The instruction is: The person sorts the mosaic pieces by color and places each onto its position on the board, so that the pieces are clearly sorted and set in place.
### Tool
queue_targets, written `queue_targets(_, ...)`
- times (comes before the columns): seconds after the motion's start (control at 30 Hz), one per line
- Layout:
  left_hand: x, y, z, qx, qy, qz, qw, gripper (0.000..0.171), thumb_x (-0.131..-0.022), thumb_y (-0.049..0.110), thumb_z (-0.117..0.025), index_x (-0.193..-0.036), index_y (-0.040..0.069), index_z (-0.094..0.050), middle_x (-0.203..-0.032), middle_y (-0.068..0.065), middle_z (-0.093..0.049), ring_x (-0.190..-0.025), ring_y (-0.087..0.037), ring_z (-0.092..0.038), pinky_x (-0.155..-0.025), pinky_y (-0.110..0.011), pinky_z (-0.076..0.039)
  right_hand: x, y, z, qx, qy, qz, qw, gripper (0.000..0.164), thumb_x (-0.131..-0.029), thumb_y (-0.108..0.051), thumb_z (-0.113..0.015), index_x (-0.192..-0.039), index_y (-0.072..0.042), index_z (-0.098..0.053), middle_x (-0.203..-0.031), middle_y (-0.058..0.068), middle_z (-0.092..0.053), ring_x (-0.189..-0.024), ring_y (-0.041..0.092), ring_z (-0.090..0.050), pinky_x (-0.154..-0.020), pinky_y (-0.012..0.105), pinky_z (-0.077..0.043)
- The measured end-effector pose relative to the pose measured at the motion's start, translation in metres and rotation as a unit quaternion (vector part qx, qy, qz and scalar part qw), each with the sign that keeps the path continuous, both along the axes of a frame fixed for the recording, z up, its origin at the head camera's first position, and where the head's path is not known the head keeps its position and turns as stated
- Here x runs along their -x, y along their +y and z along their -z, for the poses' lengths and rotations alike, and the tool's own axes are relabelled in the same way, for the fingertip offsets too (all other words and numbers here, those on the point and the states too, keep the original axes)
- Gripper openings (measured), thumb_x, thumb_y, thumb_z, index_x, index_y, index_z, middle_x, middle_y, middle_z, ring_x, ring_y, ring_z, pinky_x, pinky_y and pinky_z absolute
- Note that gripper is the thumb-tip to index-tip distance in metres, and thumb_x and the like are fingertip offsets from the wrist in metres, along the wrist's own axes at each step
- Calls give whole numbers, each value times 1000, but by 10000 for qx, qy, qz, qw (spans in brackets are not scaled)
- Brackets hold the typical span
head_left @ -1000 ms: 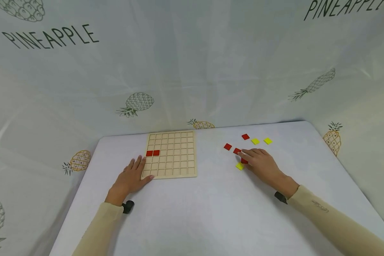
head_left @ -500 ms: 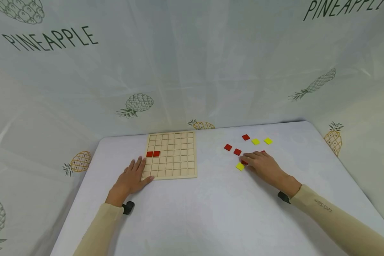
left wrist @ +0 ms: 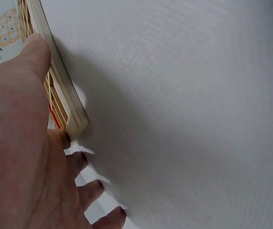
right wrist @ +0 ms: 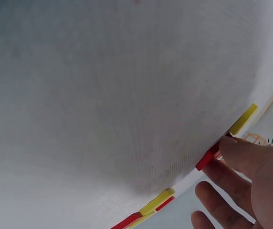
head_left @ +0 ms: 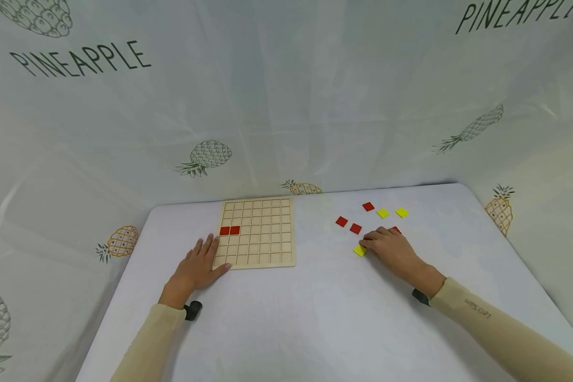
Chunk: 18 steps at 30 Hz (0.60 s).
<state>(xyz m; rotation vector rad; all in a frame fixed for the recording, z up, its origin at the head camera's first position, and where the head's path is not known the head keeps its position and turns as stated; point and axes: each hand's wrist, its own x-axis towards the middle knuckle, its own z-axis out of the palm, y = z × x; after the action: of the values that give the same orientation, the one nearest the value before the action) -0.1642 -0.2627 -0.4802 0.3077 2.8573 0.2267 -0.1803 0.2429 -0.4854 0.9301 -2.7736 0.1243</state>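
My left hand [head_left: 197, 268] lies spread at the near left corner of a wooden grid board [head_left: 267, 246]. Its thumb rests on the board's front edge, and its straight fingers lie along the left side. Two red square tiles [head_left: 229, 231] sit side by side in the board's left cells. Over on the right, my right hand [head_left: 393, 254] pinches a red tile [right wrist: 208, 158] between thumb and index finger, as the right wrist view shows; the hand hides it in the head view. Just beside the fingertips lies a yellow tile [head_left: 359, 250].
Loose red tiles [head_left: 355, 228] and yellow tiles [head_left: 383, 213] are scattered flat beyond my right hand. One red tile [head_left: 396, 229] is partly hidden behind its knuckles. A white cloth covers the table [head_left: 286, 318], and a pineapple-print curtain [head_left: 286, 106] hangs behind it.
My right hand has drawn back slightly from the farther red tiles, uncovering one of them, and has closed finger and thumb on the nearer red tile. The left hand stays put.
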Motion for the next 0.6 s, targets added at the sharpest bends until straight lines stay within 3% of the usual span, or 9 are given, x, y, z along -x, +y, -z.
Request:
queue_targets(0.33,0,-3,2,-50,17,0,10000,89,-106,47,-59,-163,-10,-21,-171,-33,-17,-155,-58,-18,-121,-71,-25,-2,-2,0,0,270,-6,9996,27,-81,5,-87,-106,-5,-80,-99,8,-75,-98,31,-67,-85,47,-59)
queue_targets(0.6,0,-3,4,-32,-3,-2,10000,90,-106,49,-58,-164,-10,-20,-171,-32,-15,-156,-57,-16,-122,-71,-24,-2,0,0,-204,187,103,9996,31,-82,5,-87,-110,-7,-80,-105,11,-75,-104,34,-67,-88,50,-60)
